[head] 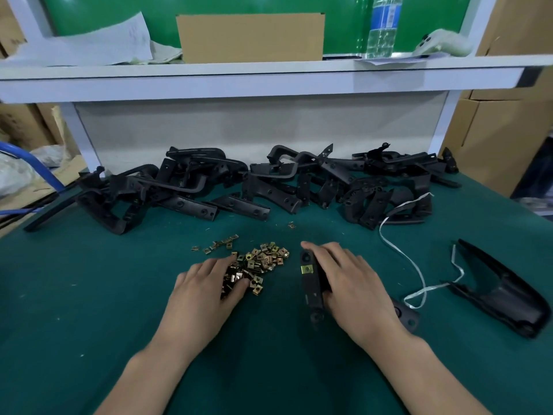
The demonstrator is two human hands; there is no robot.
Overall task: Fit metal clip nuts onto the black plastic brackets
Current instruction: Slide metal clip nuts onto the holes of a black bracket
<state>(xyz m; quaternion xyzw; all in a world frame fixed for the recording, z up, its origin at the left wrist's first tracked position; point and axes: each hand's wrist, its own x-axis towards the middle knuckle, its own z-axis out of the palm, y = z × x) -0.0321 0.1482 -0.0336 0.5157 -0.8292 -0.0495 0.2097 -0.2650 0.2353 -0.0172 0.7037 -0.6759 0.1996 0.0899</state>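
The right hand [350,280] wraps its grip round a stiff black bracket [309,284] on the surface [89,295]. The left hand [206,286] curls into the loose clip nuts [263,259] beside it, and what its grip holds is hidden. The nuts look tiny, light and probably slippery, so pinch them by their flat sides.

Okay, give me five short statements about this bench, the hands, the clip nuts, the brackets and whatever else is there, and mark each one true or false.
1. The left hand rests on the pile of clip nuts. True.
2. The bracket held by the right hand has no nut fitted. False: one brass-coloured clip nut sits on it.
3. The heap of black brackets lies at the back of the table, beyond the nuts. True.
4. The water bottle stands on the table beside the nuts. False: it stands on the upper shelf.
5. A white strap lies to the right of the right hand. True.
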